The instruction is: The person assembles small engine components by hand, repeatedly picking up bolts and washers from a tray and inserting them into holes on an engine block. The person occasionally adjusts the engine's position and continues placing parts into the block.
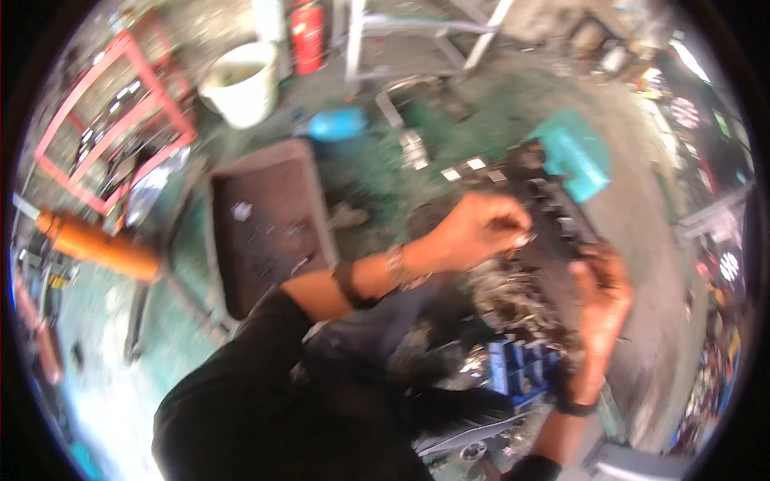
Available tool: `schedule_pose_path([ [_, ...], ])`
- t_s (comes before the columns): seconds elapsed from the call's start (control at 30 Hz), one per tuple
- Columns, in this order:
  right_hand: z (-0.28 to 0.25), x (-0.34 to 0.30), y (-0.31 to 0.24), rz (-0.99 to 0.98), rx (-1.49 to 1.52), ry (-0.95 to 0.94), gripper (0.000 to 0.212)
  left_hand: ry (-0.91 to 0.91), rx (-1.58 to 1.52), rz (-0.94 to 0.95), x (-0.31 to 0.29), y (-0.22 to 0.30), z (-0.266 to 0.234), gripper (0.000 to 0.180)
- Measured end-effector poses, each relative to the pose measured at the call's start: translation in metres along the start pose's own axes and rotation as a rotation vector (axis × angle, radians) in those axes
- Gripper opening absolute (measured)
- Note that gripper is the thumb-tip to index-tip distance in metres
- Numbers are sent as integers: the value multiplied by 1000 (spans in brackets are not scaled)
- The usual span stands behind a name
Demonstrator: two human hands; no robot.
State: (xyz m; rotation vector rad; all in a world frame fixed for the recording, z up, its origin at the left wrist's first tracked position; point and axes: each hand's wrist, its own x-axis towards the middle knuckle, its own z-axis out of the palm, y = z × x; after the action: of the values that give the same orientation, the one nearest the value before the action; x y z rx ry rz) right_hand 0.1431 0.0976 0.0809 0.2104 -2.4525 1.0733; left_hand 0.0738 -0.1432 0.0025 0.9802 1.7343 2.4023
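Observation:
My left hand [473, 234] reaches over a long dark metal engine part [553, 276]. Its thumb and fingers are pinched together, and a small shiny bit shows at the tips, too blurred to name. At the engine part's right side is my right hand [603, 293], its fingers curled in by the edge; whatever they hold is hidden. Small metal fittings run in a row along the upper part. A heap of brownish metal pieces [505, 297] lies beside it, below my left hand. A blue divided bin [521, 370] stands nearer to me.
To the left lies a rusty rectangular tray [322, 216], with a blue bottle [337, 125] beyond it. Farther off are a white bucket [245, 88], a red extinguisher [306, 38] and a red frame [120, 120]. An orange cylinder [100, 244] stands left; a teal box [573, 152] adjoins the engine part.

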Motion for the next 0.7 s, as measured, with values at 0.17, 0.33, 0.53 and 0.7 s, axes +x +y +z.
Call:
schedule_pose_path([
  [0.17, -16, 6, 80, 203, -38, 58, 37, 340, 61, -142, -71, -43, -114, 11],
  [0.33, -14, 5, 119, 228, -281, 8, 37, 717, 630, -514, -217, -94, -247, 15],
  [0.53, -9, 23, 147, 246, -569, 84, 44, 543, 1152, -981, -409, -159, -305, 9],
  [0.7, -26, 26, 168, 9, -888, -6, 37, 524, 1076, -1321, -486, -202, -283, 17],
])
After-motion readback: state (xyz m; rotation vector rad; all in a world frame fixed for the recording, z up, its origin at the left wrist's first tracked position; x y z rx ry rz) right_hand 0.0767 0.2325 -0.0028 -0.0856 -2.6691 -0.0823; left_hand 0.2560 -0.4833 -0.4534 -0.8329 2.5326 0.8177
